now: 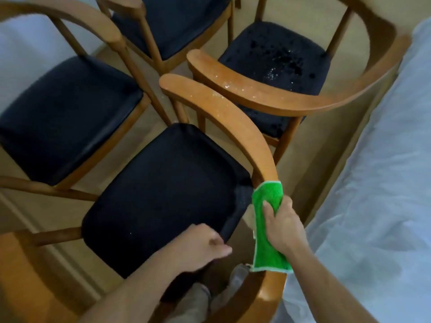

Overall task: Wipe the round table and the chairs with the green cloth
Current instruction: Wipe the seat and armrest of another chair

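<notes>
Head view: my right hand (283, 226) grips the green cloth (268, 229), wrapped over the nearest chair's (163, 194) curved wooden backrest; my left hand (200, 247) hovers loosely curled, holding nothing, over the seat's near edge.

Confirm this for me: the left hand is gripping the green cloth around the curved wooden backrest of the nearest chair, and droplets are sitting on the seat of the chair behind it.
Not quite: the head view shows the right hand, not the left, gripping the green cloth around the curved wooden backrest of the nearest chair. The left hand holds nothing and hovers by the dark seat. Droplets do sit on the seat of the chair behind.
</notes>
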{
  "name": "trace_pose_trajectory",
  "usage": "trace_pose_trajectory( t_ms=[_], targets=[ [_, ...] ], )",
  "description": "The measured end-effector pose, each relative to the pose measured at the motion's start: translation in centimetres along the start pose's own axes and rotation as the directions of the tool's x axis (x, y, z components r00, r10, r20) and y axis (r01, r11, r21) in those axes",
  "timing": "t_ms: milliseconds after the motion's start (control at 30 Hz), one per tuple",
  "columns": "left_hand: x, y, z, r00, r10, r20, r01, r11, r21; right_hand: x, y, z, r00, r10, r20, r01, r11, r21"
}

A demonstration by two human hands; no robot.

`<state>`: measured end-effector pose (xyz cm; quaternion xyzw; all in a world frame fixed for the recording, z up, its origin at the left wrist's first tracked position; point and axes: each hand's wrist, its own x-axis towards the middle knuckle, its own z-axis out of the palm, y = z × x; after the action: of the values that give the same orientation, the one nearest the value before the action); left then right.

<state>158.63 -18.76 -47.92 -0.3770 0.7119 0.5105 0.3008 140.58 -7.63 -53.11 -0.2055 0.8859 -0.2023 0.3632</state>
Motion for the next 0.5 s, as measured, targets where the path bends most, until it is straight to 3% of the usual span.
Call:
trace_pose_trajectory(
  t_ms=[67, 133, 233, 300, 500],
  targets=[
    [2.4, -0.4, -5.5, 0.962, 0.018, -0.272, 0.007, 0.996, 0.09, -1.7, 0.8, 0.7, 0.998, 0.063, -0.017, -0.064, 0.997, -0.032],
    [4.9, -0.1, -11.2, 0.876, 0.062, -0.478, 0.027, 0.984, 0.178, -1.8, 1.1, 1.2, 0.992, 0.109, -0.065, -0.115, 0.988, -0.099],
    [8.3, 1.4, -18.4, 0.735, 0.181, -0.654, 0.076, 0.936, 0.344, 0.0, -0.3, 0.7, 0.99, 0.102, -0.097, -0.117, 0.98, -0.161],
    [10.4, 2.3, -21.8, 0.706, 0.206, -0.677, 0.152, 0.89, 0.43, 2.0, -1.7, 0.3, 0.995, 0.059, -0.078, -0.07, 0.987, -0.143],
    [14.8, 2.7, -26.1, 0.776, 0.186, -0.603, 0.257, 0.78, 0.571, 7.5, -4.7, 0.0, 0.975, -0.099, -0.198, 0.06, 0.979, -0.195]
  ],
)
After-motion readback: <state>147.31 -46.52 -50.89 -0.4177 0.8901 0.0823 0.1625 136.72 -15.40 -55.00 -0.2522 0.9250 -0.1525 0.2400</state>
